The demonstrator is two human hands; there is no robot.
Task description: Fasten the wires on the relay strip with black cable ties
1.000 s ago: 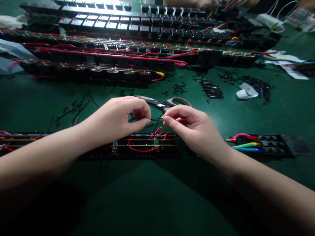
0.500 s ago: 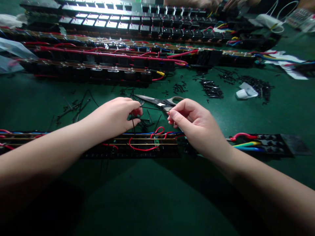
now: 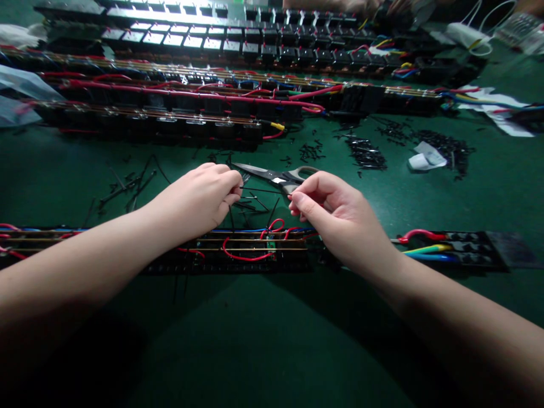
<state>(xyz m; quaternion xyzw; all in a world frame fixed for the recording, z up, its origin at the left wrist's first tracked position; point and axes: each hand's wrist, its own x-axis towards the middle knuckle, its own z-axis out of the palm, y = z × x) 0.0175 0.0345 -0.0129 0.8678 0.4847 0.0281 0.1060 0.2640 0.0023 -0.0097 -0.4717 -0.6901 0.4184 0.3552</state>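
Observation:
A thin black cable tie (image 3: 264,190) stretches between my two hands. My left hand (image 3: 208,192) is closed around its left end. At the other end, the thumb and forefinger of my right hand (image 3: 331,212) pinch it. Below both hands lies a long black strip assembly (image 3: 250,266) with brass-coloured rails, a small green circuit board (image 3: 271,245) and a red wire loop (image 3: 244,258). Upright black tie ends stick up from it near my left hand. Scissors (image 3: 276,179) rest on the green table just behind the hands, their handles partly hidden by my right hand.
Several similar long assemblies (image 3: 182,96) with red wires lie across the back. Small black clippings (image 3: 312,152), a bundle of black pieces (image 3: 366,154) and a white scrap (image 3: 427,157) are at the right. Loose ties (image 3: 127,187) lie left. Another person's hands show at the top.
My left hand's fingers have closed from a partly spread pose onto the cable tie's left end. My right hand has hardly moved and still pinches the tie.

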